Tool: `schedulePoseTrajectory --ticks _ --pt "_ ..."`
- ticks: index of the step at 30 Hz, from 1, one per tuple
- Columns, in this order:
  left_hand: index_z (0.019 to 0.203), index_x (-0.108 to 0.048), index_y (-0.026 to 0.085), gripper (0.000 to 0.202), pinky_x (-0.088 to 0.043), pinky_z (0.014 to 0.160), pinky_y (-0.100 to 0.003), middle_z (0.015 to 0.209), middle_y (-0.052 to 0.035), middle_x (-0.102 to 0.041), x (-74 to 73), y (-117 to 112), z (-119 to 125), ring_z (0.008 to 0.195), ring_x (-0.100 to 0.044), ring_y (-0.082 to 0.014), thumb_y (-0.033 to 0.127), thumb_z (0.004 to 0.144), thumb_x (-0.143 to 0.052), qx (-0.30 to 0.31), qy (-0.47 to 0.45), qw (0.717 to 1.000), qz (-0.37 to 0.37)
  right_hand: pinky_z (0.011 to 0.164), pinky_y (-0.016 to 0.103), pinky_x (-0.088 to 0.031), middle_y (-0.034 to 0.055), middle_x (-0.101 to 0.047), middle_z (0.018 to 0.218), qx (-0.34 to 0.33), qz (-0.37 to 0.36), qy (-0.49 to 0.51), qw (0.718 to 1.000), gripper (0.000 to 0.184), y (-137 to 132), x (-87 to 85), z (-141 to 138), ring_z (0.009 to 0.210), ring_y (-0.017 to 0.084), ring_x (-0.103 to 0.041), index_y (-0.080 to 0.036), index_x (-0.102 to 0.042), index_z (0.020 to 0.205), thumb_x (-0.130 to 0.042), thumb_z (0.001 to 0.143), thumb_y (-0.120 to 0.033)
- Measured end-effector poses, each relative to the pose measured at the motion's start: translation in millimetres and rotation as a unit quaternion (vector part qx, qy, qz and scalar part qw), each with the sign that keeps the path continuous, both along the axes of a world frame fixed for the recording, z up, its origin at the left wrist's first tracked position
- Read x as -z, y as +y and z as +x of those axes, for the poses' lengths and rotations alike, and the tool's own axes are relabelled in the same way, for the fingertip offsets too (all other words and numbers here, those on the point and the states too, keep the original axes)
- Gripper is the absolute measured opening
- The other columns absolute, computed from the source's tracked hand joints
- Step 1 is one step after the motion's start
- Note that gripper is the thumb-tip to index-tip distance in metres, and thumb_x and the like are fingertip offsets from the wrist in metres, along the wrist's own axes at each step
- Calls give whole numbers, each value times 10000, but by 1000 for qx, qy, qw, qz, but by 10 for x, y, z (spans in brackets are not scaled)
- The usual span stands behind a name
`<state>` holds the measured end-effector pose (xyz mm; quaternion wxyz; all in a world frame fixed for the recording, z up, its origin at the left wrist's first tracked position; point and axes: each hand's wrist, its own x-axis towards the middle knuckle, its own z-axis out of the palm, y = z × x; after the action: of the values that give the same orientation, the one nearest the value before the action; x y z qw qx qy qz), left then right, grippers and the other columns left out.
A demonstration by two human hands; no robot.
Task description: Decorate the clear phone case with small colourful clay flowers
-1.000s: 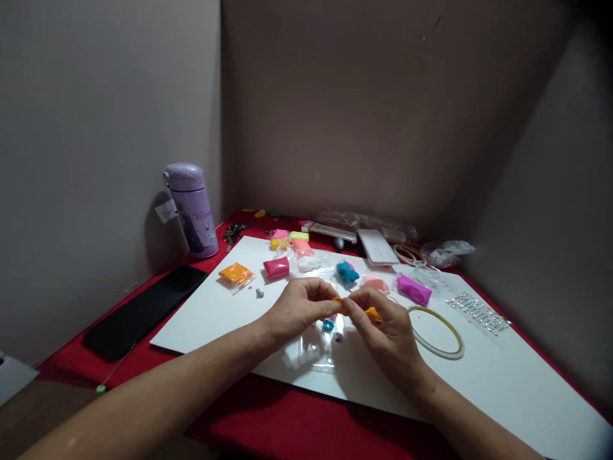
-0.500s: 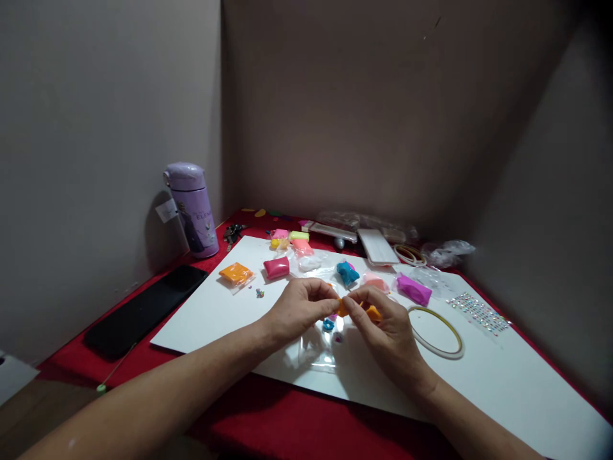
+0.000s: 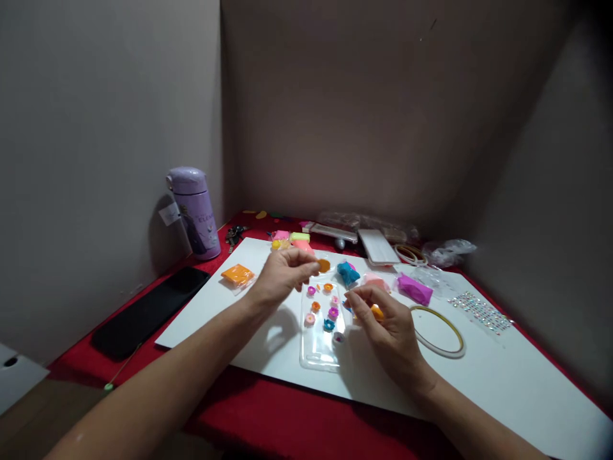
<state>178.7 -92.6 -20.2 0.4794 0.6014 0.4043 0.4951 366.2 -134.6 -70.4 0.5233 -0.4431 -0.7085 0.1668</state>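
Note:
My left hand (image 3: 286, 275) is raised over the board, pinching a flat orange clay disc (image 3: 324, 265) at its edge. My right hand (image 3: 385, 319) is beside the clear case, thumb and forefinger pressed together; what they hold, if anything, is too small to make out. Orange clay (image 3: 377, 312) shows by its curled fingers; I cannot tell whether it is held or lies beneath. Between the hands lies a clear phone case (image 3: 320, 365) bearing several small clay flowers, among them a blue one (image 3: 329, 325), a magenta one (image 3: 333, 312) and a pale pink one (image 3: 310, 319).
On the white board (image 3: 268, 348) lie an orange clay packet (image 3: 238, 275), a blue clay packet (image 3: 348, 273), a purple clay packet (image 3: 414, 289), a tape ring (image 3: 457, 350) and a rhinestone sheet (image 3: 481, 313). A black phone (image 3: 148, 313) and purple bottle (image 3: 196, 214) stay left.
My left hand has moved up and left, away from my right hand, carrying the orange disc. The case and flowers between the hands are now uncovered. My right hand has barely moved.

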Motion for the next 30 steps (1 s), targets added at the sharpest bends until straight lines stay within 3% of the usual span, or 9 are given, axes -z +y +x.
schedulePoseTrajectory --ticks 5,8,11,19,25,30 --pt "801 -668 133 237 -405 499 -213 652 7 -598 -176 85 -117 519 -480 -71 344 696 -693 -33 54 998 4 632 283 -434 24 -604 752 15 43 -34 998 177 9 12 10 694 164 -557 -198 -583 769 -542 910 -297" --pt "684 -682 128 165 -366 478 -211 602 3 -599 -206 101 -182 522 -483 -84 283 644 -720 -15 147 989 4 622 287 -432 28 -603 754 26 56 -36 997 178 27 22 34 691 168 -556 -197 -590 774 -539 911 -298" --pt "552 -676 138 103 -300 451 -219 477 25 -542 -153 145 -261 476 -432 -88 216 578 -738 -3 258 966 -3 623 290 -429 30 -603 756 33 63 -32 997 181 48 35 56 696 170 -556 -197 -591 769 -535 912 -292" --pt "546 -686 168 71 -318 515 -260 564 -2 -627 97 277 -395 581 -534 -151 189 613 -699 -46 425 904 5 649 305 -412 30 -601 738 39 91 -47 994 165 84 41 48 712 179 -547 -193 -593 755 -551 897 -264" --pt "707 -686 143 138 -422 592 -268 694 -14 -646 89 454 -481 698 -597 -173 264 770 -660 -109 462 880 4 640 306 -401 25 -599 716 38 100 -58 993 167 77 46 58 690 176 -542 -196 -584 747 -544 899 -253" --pt "1113 -591 135 301 -536 789 -386 1115 -69 -614 130 668 -548 941 -618 -206 343 896 -574 -114 455 882 -36 642 303 -410 23 -608 733 40 95 -64 993 161 71 45 55 694 172 -557 -197 -582 751 -548 899 -252"
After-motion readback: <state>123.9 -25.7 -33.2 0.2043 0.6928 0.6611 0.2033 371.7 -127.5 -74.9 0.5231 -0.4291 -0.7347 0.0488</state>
